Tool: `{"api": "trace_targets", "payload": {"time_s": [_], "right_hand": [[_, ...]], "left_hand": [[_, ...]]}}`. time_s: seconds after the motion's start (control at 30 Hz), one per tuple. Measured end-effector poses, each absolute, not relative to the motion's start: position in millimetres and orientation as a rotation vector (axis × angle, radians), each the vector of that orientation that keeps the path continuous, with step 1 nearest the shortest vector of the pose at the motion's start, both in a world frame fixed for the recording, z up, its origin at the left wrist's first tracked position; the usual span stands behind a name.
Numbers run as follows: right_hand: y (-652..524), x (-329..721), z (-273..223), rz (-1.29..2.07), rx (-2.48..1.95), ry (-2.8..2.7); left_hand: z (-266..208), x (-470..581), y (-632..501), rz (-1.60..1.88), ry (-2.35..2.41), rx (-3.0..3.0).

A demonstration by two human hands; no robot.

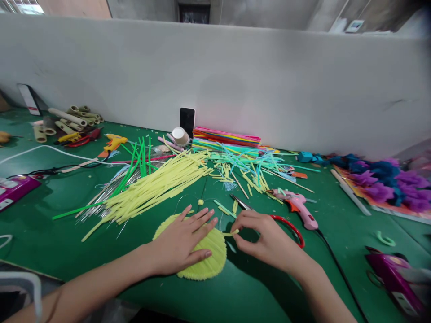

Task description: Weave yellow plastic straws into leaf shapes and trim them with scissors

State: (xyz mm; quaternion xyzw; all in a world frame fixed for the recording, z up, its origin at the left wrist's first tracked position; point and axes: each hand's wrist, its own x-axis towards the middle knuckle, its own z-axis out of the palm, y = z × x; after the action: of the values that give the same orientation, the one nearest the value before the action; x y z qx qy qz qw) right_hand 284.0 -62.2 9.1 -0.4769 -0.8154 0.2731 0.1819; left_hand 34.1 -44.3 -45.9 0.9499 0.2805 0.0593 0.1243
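Note:
A flat, rounded piece made of yellow pipe cleaners (212, 255) lies on the green table, its edge fringed. My left hand (185, 242) rests flat across it with fingers spread. At the piece's right edge, my right hand (262, 240) pinches a short yellow pipe cleaner end (232, 233) between thumb and fingertips. Red-handled scissors (292, 229) lie partly hidden behind the right hand, blades pointing away. Just beyond the left fingers sits a small yellow ball (200, 202) with thin wire or thread around it.
Loose yellow pipe cleaners (158, 188) are heaped ahead, with green ones (143, 157) beside them. A pink glue gun (299, 206) lies to the right, its cord running towards me. A yellow glue gun (114, 142), a paper cup (180, 136) and purple flowers (380, 186) stand farther off.

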Motion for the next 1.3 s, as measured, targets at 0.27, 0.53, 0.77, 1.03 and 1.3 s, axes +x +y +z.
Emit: {"api": "trace_targets", "payload": {"time_s": [0.27, 0.53, 0.77, 1.03, 1.3], "right_hand": [[-62, 274, 11, 0.748, -1.308, -2.295], [-61, 248, 5, 0.708, -1.298, -2.363], [-55, 229, -4, 0.504, -1.339, -2.523], [-50, 222, -14, 0.373, -1.399, -2.601], [-67, 246, -7, 0.696, -1.446, -2.129]], "left_hand": [[-48, 34, -45, 0.213, 0.817, 2.811], [-51, 35, -45, 0.259, 0.811, 2.778], [-54, 34, -44, 0.299, 0.86, 2.627], [-49, 34, -42, 0.488, 0.961, 2.285], [-44, 34, -41, 0.551, 0.889, 2.281]]}}
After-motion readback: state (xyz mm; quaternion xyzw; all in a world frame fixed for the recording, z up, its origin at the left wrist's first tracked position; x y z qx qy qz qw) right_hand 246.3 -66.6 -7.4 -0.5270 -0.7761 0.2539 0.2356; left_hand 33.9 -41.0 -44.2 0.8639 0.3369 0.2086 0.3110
